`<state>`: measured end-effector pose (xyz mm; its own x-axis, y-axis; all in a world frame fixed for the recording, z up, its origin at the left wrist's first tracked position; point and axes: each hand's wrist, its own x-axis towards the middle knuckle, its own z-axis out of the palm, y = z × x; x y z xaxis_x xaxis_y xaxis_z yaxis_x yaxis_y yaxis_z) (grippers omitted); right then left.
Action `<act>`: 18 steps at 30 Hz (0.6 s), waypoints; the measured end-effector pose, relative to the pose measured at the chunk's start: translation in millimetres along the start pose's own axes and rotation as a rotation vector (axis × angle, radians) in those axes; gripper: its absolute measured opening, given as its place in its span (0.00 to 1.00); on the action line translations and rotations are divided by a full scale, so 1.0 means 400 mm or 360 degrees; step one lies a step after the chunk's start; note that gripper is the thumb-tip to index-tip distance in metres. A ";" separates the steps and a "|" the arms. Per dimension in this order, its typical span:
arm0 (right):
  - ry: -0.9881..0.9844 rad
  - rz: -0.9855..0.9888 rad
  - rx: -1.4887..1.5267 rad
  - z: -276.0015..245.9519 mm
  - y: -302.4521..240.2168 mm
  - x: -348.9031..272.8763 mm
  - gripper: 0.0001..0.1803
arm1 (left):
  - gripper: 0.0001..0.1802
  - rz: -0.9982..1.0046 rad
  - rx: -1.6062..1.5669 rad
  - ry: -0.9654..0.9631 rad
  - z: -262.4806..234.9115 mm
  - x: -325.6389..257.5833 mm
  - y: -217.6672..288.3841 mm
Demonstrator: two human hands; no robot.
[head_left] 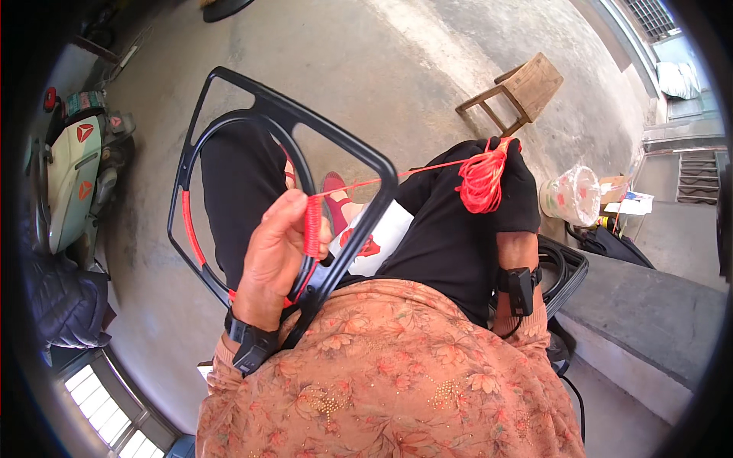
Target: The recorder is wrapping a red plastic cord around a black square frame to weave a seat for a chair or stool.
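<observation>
Winding step: red cord (435,168) is apparently being wrapped around the black frame (269,105), which is leaning over the left thigh (233,183).
Left hand (273,248): its fingers are clamping the frame at the tight red coil (313,225).
Right hand (519,191): seemingly gloved, it is holding the cord bundle (481,183), fingers apparently closing around it.
Next turn: probably calling for a taut cord and fresh slack from the bundle.
Concrete floor (366,69): a wooden stool (532,85) is standing ahead.
Room sides: a scooter (75,179) is standing left; a grey ledge (641,313) is running along the right.
</observation>
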<state>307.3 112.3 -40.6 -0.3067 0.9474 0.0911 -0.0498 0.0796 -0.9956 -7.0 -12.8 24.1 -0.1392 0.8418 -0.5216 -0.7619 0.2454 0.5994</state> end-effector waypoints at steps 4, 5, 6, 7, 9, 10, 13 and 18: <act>-0.0193 0.0326 0.0521 0.017 -0.048 0.044 0.24 | 0.11 0.0067 -0.0193 -0.0085 -0.070 0.008 0.049; -0.0256 0.0437 0.0695 0.020 -0.058 0.053 0.24 | 0.12 0.0109 -0.0194 -0.0007 -0.076 0.013 0.055; -0.0319 0.0548 0.0870 0.023 -0.071 0.061 0.24 | 0.12 0.0165 -0.0104 0.0041 -0.074 0.012 0.056; -0.0386 0.0656 0.1047 0.028 -0.085 0.069 0.25 | 0.12 0.0162 -0.0105 0.0040 -0.072 0.012 0.059; -0.0513 0.0871 0.1395 0.046 -0.131 0.079 0.25 | 0.11 0.0179 -0.0113 0.0028 -0.077 0.015 0.066; -0.0108 0.0846 0.0935 0.090 -0.188 0.078 0.23 | 0.10 0.0169 -0.0119 0.0005 -0.089 0.020 0.072; -0.0216 0.0847 0.0866 0.060 -0.173 0.085 0.21 | 0.10 0.0333 0.0164 0.0083 -0.083 0.040 0.059; -0.0266 0.0862 0.1015 0.055 -0.264 0.059 0.26 | 0.13 0.1434 0.1065 0.0649 0.005 0.053 -0.017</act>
<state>284.4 119.4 67.3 -0.5763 0.7424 -0.3416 -0.3663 -0.6083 -0.7041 -3.2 4.2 10.2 -0.7374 0.6545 0.1670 0.1768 -0.0516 0.9829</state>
